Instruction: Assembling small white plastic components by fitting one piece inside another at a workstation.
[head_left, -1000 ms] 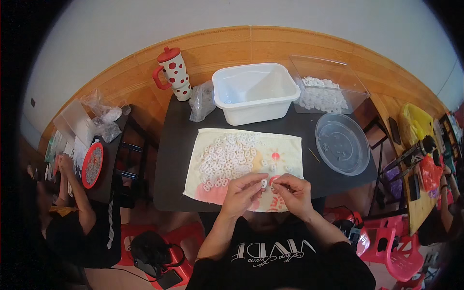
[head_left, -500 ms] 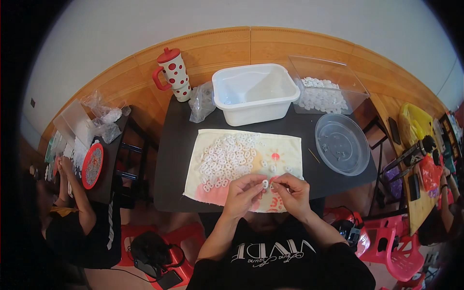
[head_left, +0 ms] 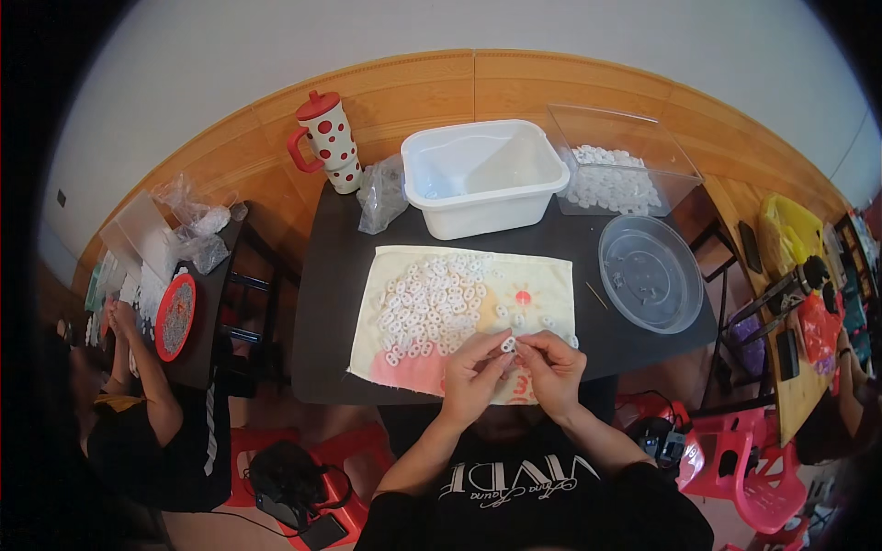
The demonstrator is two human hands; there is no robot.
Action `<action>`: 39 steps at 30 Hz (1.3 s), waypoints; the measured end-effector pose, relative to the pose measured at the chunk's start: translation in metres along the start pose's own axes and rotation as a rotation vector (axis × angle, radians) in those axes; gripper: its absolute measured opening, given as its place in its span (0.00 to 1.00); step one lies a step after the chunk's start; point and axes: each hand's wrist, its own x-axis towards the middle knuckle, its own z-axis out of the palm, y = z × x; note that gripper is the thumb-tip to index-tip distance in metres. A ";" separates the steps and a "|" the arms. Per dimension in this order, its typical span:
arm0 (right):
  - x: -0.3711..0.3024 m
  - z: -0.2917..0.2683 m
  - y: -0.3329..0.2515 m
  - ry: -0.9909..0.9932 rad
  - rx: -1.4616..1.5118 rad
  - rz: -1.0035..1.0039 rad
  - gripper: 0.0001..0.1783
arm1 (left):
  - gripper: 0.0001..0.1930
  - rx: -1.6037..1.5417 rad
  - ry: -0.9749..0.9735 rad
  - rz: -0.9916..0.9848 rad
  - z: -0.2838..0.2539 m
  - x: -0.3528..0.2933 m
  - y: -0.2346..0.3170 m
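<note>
A small white piece with holes (head_left: 508, 344) is pinched at the fingertips of my left hand (head_left: 471, 375), above the near part of a patterned cloth (head_left: 551, 277). My right hand (head_left: 555, 369) has its thumb and fingers closed at the same piece, meeting the left fingertips; anything smaller between them is too small to make out. To the left of my hands, a heap of similar white two-holed pieces (head_left: 432, 303) covers the cloth's left half. A few separate white pieces (head_left: 518, 320) lie just beyond my fingers.
Behind the cloth stands a white basin (head_left: 487, 216); a spotted tumbler (head_left: 333, 142) and plastic bag (head_left: 381, 195) are left of it. At right are a clear bin (head_left: 680, 179) of white pieces, a round clear lid (head_left: 650, 275) and a thin stick (head_left: 596, 295). Other people work at both sides.
My hands have come closer together, the fingertips now meeting. The white piece has been raised slightly away from me and tilted.
</note>
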 end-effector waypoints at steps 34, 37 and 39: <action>0.043 -0.032 -0.001 -0.608 -0.277 -0.104 0.09 | 0.16 0.566 -0.306 -0.100 -0.018 0.026 0.019; 0.041 -0.033 0.001 -0.613 -0.351 -0.192 0.09 | 0.17 0.650 -0.265 -0.035 -0.015 0.023 0.016; 0.040 -0.033 0.000 -0.614 -0.367 -0.213 0.09 | 0.17 0.690 -0.252 0.031 -0.014 0.022 0.016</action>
